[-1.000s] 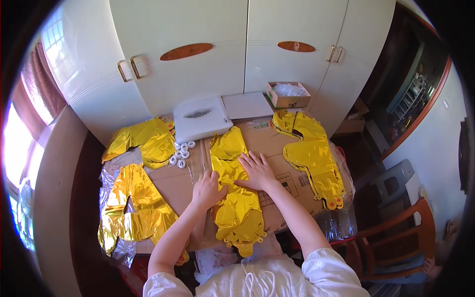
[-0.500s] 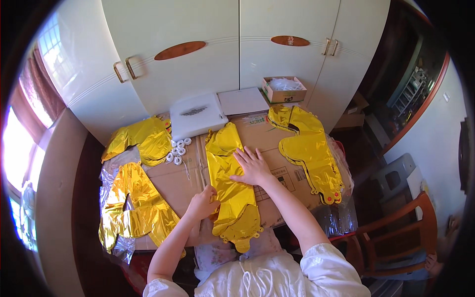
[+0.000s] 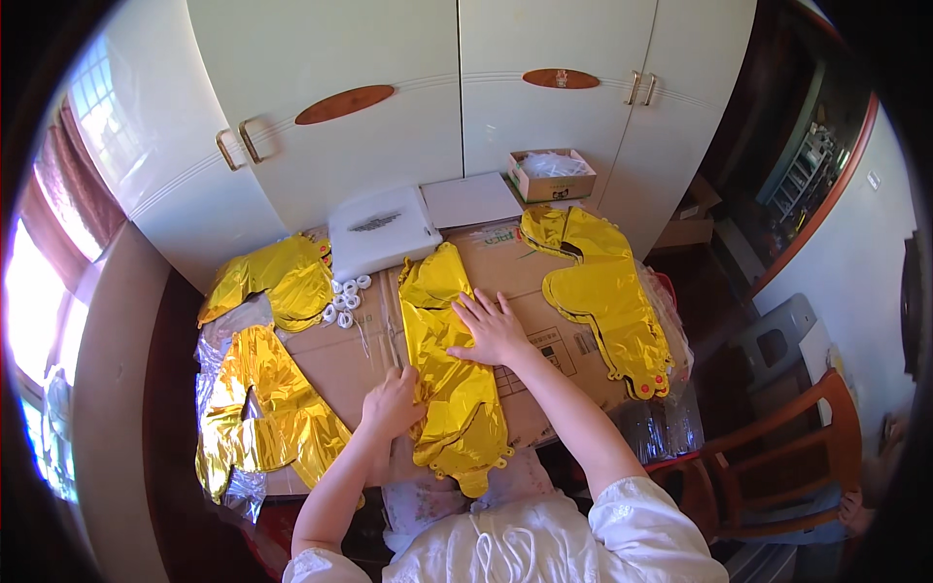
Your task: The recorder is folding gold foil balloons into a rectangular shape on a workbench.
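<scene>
While gold foil (image 3: 459,396) is lying near-to-far under the spread right hand (image 3: 494,332), the left hand (image 3: 392,404), hold unclear, is touching its left edge.

The far side is filled by a white cabinet (image 3: 413,131). Daylight is let in at left through a window (image 3: 34,282) beside a brown curtain (image 3: 86,189). At right, a wooden chair (image 3: 844,418) and grey stool (image 3: 800,317) are seen near a white wall (image 3: 860,253).

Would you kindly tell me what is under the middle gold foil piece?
Brown cardboard shows on both sides of the middle gold foil piece, so it seems to lie on that. Whatever is directly beneath is covered.
</scene>
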Tool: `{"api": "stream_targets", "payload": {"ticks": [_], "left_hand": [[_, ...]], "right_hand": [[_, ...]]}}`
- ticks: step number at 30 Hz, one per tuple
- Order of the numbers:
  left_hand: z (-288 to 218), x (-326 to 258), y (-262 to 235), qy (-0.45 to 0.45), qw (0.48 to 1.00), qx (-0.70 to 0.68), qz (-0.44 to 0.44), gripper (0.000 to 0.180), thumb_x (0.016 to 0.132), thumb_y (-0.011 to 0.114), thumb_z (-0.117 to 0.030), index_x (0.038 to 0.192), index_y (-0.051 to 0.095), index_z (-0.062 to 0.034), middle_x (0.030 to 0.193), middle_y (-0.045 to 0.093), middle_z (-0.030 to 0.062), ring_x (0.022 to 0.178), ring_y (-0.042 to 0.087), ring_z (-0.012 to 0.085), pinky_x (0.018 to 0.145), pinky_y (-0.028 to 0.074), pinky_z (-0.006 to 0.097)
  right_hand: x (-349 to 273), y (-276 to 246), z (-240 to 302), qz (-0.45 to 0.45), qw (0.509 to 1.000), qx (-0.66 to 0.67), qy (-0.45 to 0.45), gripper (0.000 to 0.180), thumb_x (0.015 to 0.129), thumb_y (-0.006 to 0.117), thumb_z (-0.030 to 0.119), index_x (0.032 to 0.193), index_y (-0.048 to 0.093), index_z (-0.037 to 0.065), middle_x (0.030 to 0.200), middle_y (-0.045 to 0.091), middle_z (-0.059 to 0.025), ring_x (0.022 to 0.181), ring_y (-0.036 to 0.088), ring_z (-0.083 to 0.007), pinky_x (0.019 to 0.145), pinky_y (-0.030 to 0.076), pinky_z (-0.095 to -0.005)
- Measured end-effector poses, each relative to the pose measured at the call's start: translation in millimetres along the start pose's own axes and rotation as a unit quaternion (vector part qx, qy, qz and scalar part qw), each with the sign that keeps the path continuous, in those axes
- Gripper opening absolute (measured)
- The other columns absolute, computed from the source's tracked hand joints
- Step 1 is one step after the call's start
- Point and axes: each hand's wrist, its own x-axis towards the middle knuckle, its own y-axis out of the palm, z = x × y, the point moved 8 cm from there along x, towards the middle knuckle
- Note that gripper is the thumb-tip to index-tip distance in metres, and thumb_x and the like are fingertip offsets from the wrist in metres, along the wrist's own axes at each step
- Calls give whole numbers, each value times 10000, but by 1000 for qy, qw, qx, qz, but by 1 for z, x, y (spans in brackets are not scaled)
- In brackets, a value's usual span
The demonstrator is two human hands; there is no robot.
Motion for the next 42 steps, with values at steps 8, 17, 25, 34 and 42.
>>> {"api": "stream_targets", "payload": {"ticks": [8, 17, 25, 34, 42], "left_hand": [[-115, 16, 29, 286, 956, 31, 59, 293, 821, 646, -263, 1058, 644, -91, 1086, 604, 68, 990, 578, 244, 827, 481, 382], [-108, 10, 30, 297, 950, 49, 82, 442, 891, 565, -434, 1225, 611, -148, 1248, 576, 12, 977, 560, 215, 821, 458, 389], [-110, -7, 32, 303, 930, -27, 204, 408, 909, 555, -395, 1242, 595, -164, 1236, 597, 22, 1010, 570, 216, 829, 446, 401], [-84, 7, 45, 345, 931, 58, 105, 468, 948, 492, -371, 1364, 485, -156, 1420, 466, 58, 1339, 400, 270, 1065, 319, 463], [-84, 0, 46, 334, 931, 68, 131, 450, 961, 459, -396, 1381, 465, -237, 1457, 426, 23, 1377, 344, 275, 1099, 268, 509]], "right_hand": [[0, -2, -1, -16, 1000, 0, -2, 963, 789, 457, 752, 1508, 238, 150, 1577, 207, -73, 1462, 147, -274, 1164, 77, -557], [-1, -1, 1, -26, 1000, 0, -8, 966, 790, 450, 758, 1504, 245, 141, 1571, 221, -81, 1459, 156, -281, 1160, 86, -562], [-1, 0, -1, -28, 1000, -2, -11, 974, 789, 431, 774, 1504, 245, 139, 1572, 218, -83, 1459, 155, -286, 1159, 81, -568], [-3, -3, 0, -29, 1000, -1, -5, 944, 791, 435, 764, 1496, 285, 154, 1577, 211, -63, 1465, 144, -263, 1161, 63, -562], [-2, -8, -2, -109, 990, 80, -45, 788, 855, 482, 641, 1450, 356, 139, 1529, 302, -90, 1413, 268, -290, 1141, 151, -564]]}}
